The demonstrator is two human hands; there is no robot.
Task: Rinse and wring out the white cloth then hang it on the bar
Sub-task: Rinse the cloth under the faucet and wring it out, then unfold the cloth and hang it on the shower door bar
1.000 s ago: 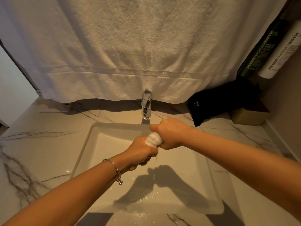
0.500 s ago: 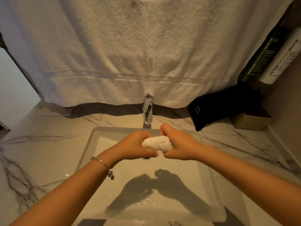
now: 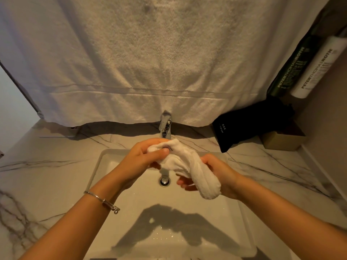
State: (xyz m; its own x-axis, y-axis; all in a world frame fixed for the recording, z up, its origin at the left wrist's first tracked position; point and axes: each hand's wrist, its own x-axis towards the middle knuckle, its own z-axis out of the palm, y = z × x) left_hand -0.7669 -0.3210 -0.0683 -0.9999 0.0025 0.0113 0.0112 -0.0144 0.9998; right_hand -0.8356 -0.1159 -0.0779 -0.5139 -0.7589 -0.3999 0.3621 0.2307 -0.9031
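Over a white rectangular sink [image 3: 242,231], a person's right hand [image 3: 219,177] wraps the lower end of a twisted white cloth [image 3: 189,166] while the left hand [image 3: 142,158], a silver bracelet [image 3: 102,201] at its wrist, pinches the upper end. Beyond them stands a chrome faucet [image 3: 165,126]; behind it a large towel [image 3: 150,62] hangs above the marble counter [image 3: 47,175].
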